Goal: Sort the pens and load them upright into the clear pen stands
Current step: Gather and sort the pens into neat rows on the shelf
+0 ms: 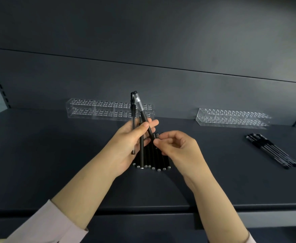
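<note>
My left hand [128, 142] holds a bundle of black pens [141, 151], fanned out with silver ends pointing down toward me. Two capped pens [134, 104] stick up from the same grip, one with a clear section under its cap. My right hand [173, 146] pinches the lower end of the tilted capped pen with thumb and forefinger, right beside the bundle. Two clear pen stands with rows of holes sit at the back of the shelf: one behind my hands [98, 110], one to the right [231, 117]. Both look empty.
A small group of black capped pens [273, 150] lies on the dark shelf [56, 155] at the right, in front of the right stand. The shelf's front edge [231, 206] runs below my forearms. A dark back panel rises behind the stands.
</note>
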Tool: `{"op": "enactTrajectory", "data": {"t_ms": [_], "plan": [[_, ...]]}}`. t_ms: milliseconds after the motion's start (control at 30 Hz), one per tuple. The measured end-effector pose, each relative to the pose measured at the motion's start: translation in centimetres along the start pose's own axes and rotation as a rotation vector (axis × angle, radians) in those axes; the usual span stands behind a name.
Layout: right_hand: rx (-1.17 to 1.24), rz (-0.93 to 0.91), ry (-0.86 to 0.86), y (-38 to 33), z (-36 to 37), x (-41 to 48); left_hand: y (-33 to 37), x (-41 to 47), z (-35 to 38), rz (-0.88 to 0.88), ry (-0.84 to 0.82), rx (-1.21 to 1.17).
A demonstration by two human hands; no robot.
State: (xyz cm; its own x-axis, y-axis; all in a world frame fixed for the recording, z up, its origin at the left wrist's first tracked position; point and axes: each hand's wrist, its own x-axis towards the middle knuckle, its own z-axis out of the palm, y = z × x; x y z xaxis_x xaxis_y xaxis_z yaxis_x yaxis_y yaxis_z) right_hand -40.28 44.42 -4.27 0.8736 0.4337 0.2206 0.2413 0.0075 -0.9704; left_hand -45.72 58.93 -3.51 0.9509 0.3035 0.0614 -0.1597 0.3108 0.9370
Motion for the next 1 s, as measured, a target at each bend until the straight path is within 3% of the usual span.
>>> {"op": "enactTrajectory", "data": {"t_ms": [267, 400, 567, 833, 933, 1000], "plan": [[-0.115, -0.028, 0.065, 0.2, -0.1, -0.1, 0.0, -0.2, 0.0, -0.001, 0.005, 0.021], [-0.475, -0.049, 0.255, 0.5, -3.6, -1.2, 0.2, -0.2, -0.5, 0.001, 0.156, 0.059], [-0.708, 0.071, 0.186, 1.1, -4.4, -2.3, 0.5, -0.6, -0.3, -0.036, 0.277, 0.13], [-0.655, 0.059, 0.091, 0.2, -3.3, -2.2, 0.0, -0.3, -0.3, -0.032, 0.24, 0.102], [-0.487, -0.052, 0.15, -0.8, -2.4, -2.3, -0.2, -0.3, -0.2, -0.025, 0.221, 0.121], [-0.331, -0.056, 0.046, -1.4, -1.0, -2.5, -0.3, -0.2, -0.2, -0.011, 0.204, 0.122]]}}
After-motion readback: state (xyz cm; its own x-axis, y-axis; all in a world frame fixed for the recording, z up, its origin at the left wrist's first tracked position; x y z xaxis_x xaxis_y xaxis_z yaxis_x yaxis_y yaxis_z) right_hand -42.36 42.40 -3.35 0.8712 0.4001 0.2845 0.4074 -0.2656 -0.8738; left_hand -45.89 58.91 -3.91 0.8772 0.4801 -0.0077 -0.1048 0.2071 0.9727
